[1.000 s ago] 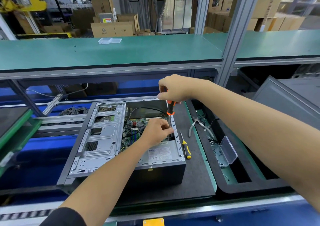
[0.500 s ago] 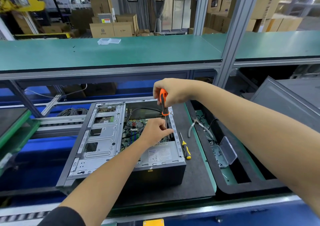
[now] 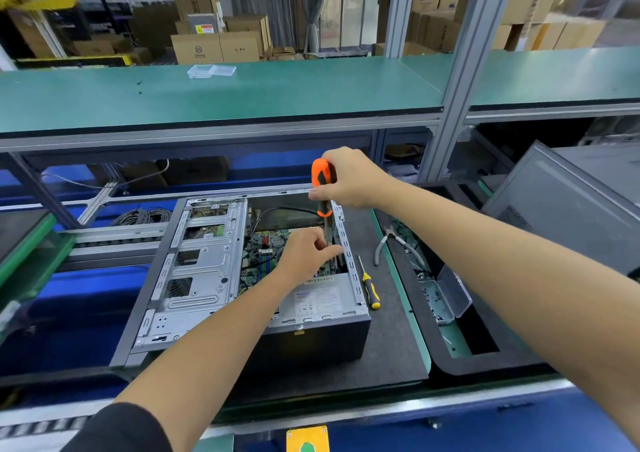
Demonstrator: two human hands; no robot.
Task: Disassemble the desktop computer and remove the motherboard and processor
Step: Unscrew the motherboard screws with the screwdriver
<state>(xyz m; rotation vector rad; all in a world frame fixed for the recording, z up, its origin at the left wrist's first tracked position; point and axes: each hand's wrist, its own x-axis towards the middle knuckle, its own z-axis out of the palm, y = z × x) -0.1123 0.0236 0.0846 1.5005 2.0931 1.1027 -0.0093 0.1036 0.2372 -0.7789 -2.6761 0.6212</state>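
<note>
Gripping the orange screwdriver (image 3: 322, 188) by its handle, your right hand (image 3: 349, 179) held it upright over the open computer case (image 3: 207, 271), shaft pointing down along the case's right inner edge. Your left hand (image 3: 306, 252) was inside the case, fingers curled and pinching at the shaft low down; the tip itself was hidden behind that hand. The motherboard (image 3: 265, 247) sat in the case floor, partly covered by your left hand and wrist, with the grey power supply (image 3: 318, 299) just nearer you and the metal drive cage (image 3: 201, 264) to its left. The processor couldn't be made out. The case lay on its side on a dark mat (image 3: 391, 340). A yellow-handled screwdriver (image 3: 369, 287) lay on the mat just beside the case's right wall. Pliers (image 3: 391, 242) lay further right near the mat edge, and beyond them a small clear parts box (image 3: 445, 299) with its lid up sat in a black tray (image 3: 485, 365). A grey panel (image 3: 561, 209) leaned at far right. A coil of cable (image 3: 142, 216) lay behind the case on the left.
</note>
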